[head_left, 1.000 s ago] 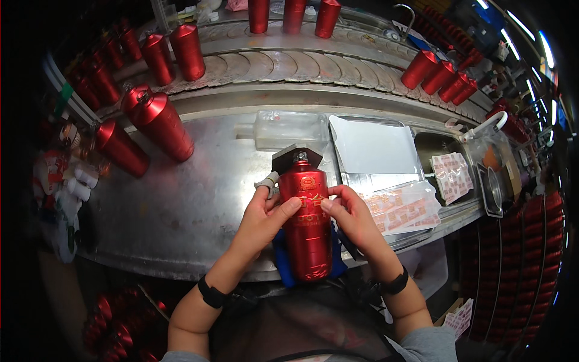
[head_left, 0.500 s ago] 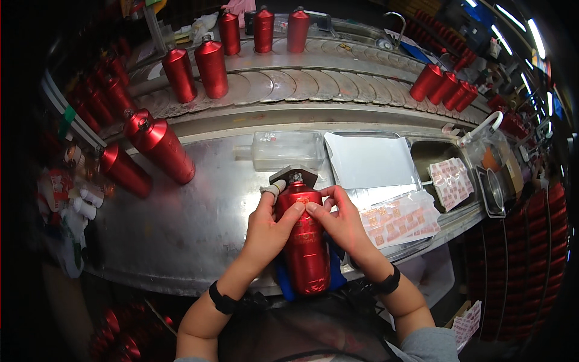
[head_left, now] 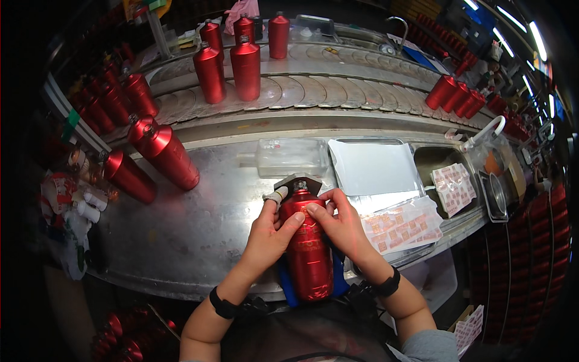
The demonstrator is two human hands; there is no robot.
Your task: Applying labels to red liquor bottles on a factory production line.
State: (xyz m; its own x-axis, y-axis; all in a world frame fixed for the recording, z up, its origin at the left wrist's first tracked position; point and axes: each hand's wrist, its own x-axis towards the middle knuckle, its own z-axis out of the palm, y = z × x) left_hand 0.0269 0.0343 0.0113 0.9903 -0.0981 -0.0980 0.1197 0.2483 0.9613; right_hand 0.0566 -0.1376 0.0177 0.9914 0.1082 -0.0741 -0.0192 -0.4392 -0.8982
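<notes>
We stand at a long, scuffed metal surface (head_left: 193,241) in a dim room, strip lights (head_left: 537,41) running down the right. Beyond it, a conveyor (head_left: 344,93) of overlapping curved plates carries 2 red bottles (head_left: 246,72) side by side, more standing farther back. Nearer us, 3 upright bottles (head_left: 169,158) stand at our left; a clear rectangular bottle (head_left: 291,158) lies ahead, and a white sheet (head_left: 377,169) rests on a metal tray, with decal sheets (head_left: 404,226) just this side of it. A printed stack (head_left: 453,189) lies at the sink (head_left: 426,158). Our red metallic bottle (head_left: 310,271) is at the near edge, blue cloth (head_left: 288,289) beneath it, a dark bracket (head_left: 313,184) behind its neck. Our left hand (head_left: 269,232) and right hand (head_left: 344,226) each keep a closed grip on its shoulder, thumbs in front, partly hiding its sides.
</notes>
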